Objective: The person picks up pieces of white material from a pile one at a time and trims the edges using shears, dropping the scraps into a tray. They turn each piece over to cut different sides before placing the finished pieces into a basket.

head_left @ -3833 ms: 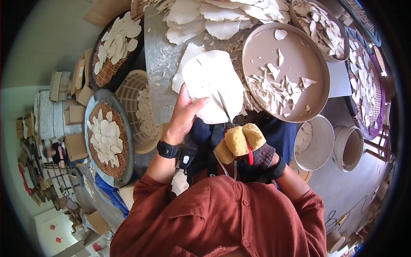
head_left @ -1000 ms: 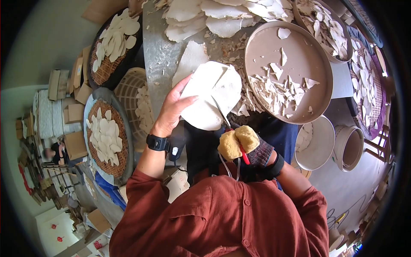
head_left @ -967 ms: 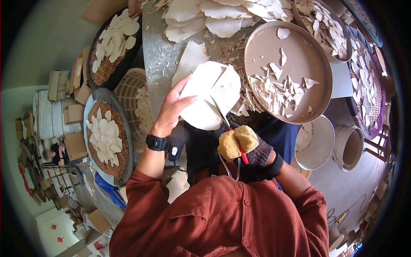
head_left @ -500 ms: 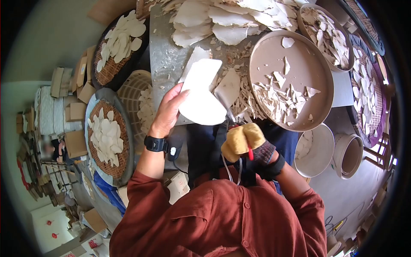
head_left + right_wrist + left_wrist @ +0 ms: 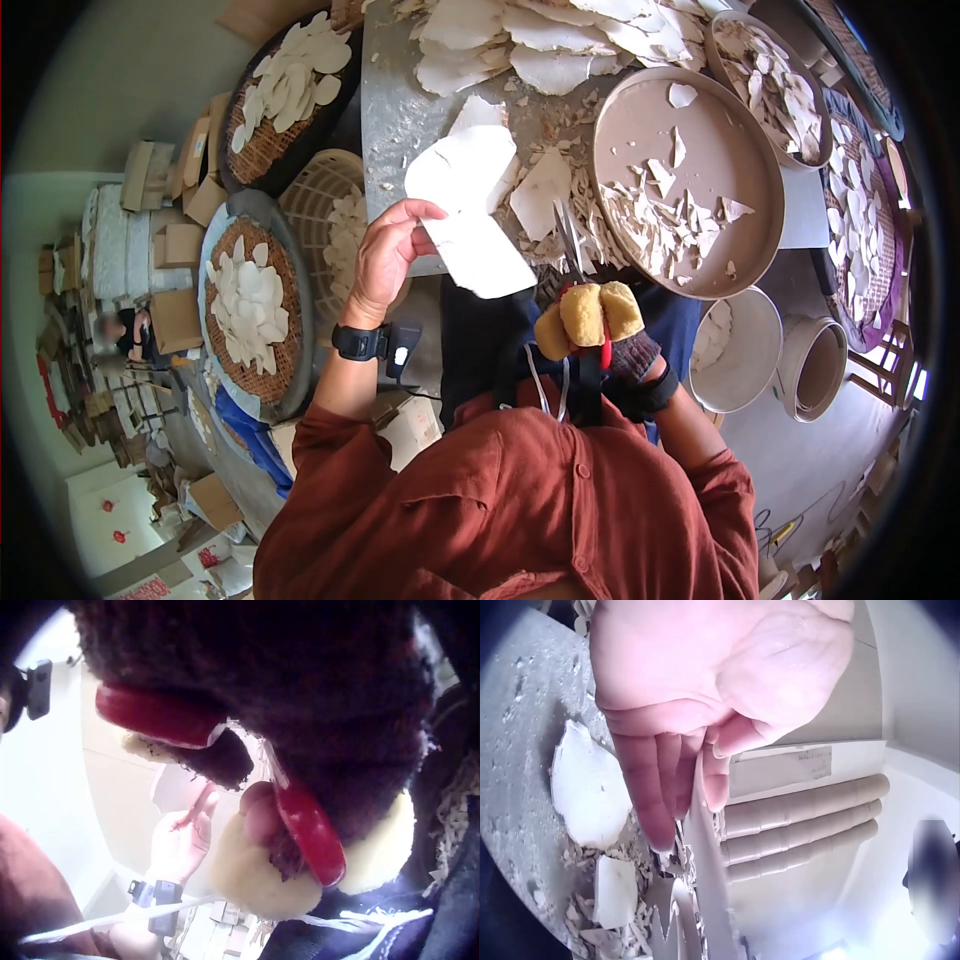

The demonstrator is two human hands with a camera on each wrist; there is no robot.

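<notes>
Scissors point(image 5: 570, 240) have swung off to the right of the white sheet point(image 5: 485, 255) since the last frame, and the sheet itself has tipped over, its straight-edged lower part now angled down to the right. Left hand point(image 5: 390, 255) is bare and pinches the sheet at its left edge between thumb and fingers, holding it up over the near edge of the metal table point(image 5: 390, 120). Can't tell if the rounded upper part and the lower part are all one piece, tbh. Right hand point(image 5: 630, 355) has a dark knit glove on, with chunky yellow pads point(image 5: 583, 315) around the fingers, and it's gripping the scissors by the red handles point(image 5: 311, 832). Those handles sit spread apart in the right wrist view, while the blades point up toward the scraps beside the round tray point(image 5: 740, 150), apart from the sheet. More broken white bits point(image 5: 660, 220) lie inside that tray, mostly in its lower left half. Big stack of ragged sheets point(image 5: 560, 45) at the far side of the table, and a slatted plastic basket point(image 5: 305, 200) with white pieces in it, left of the table.
</notes>
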